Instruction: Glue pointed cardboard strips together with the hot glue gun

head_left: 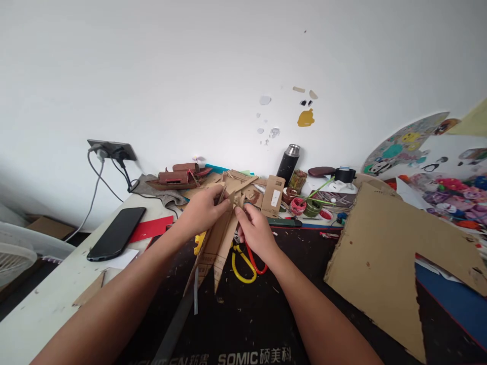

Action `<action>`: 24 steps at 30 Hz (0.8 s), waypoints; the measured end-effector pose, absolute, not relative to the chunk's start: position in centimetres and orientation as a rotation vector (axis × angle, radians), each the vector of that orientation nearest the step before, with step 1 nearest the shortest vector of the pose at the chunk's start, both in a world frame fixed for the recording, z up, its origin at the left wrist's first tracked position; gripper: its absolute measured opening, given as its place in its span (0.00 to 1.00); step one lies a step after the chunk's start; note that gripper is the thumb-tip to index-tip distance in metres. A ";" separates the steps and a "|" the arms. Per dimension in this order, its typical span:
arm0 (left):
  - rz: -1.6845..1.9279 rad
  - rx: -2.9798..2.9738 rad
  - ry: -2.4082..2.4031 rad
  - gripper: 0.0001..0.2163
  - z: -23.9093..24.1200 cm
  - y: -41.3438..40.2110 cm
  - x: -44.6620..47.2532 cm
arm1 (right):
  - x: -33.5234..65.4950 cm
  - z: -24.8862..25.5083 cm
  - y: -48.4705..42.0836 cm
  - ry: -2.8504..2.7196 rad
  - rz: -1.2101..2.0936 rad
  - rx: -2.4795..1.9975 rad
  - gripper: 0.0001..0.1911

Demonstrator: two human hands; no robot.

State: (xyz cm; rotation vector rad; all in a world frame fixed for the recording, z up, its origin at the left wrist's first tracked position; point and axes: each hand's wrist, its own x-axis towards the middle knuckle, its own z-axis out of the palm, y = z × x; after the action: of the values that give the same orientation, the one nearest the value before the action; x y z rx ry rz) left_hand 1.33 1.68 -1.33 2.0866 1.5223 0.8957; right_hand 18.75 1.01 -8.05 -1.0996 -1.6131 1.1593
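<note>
In the head view my left hand [203, 214] grips the upper end of a folded brown cardboard piece [216, 244], thumb and fingers closed on it. Its long, pointed strips hang down toward me, with printed characters near the lower ends. My right hand [255, 227] pinches the same piece at its top right edge. Under the right hand lie scissors with yellow and red handles [244, 280], their blades hidden. A thin translucent stick [196, 291] shows below the cardboard, and a yellow object [198, 243] is partly covered behind it.
A black phone [117, 234] and red paper [152, 229] lie on the left. Behind the hands are a cardboard boat model [177, 177], a black thermos [288, 165], paint pots [298, 206] and a green cutter [284, 222]. A large cardboard sheet [380, 253] covers the right side.
</note>
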 end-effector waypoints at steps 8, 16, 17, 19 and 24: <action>0.950 2.033 1.520 0.07 -1.1 1.8 0.8 | 18.6 -8.6 0.9 -1.693 1.069 -1.116 0.21; 0.864 2.129 1.556 0.07 -1.4 1.7 1.0 | 18.3 -8.5 0.6 -1.782 0.925 -1.216 0.18; 0.862 2.140 1.568 0.07 -1.5 1.7 1.0 | 18.3 -8.4 0.6 -1.793 0.925 -1.219 0.18; 0.866 2.159 1.589 0.06 -1.6 1.7 1.1 | 18.3 -8.3 0.4 -1.811 0.923 -1.228 0.18; 0.826 2.188 1.612 0.06 -1.6 1.7 1.3 | 18.3 -8.0 0.4 -1.827 0.919 -1.238 0.18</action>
State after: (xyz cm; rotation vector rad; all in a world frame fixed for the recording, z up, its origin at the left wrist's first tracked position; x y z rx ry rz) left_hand 1.34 1.66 -1.61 2.1880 1.6117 0.8261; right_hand 18.30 0.39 -8.03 -1.2380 -1.8266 0.9191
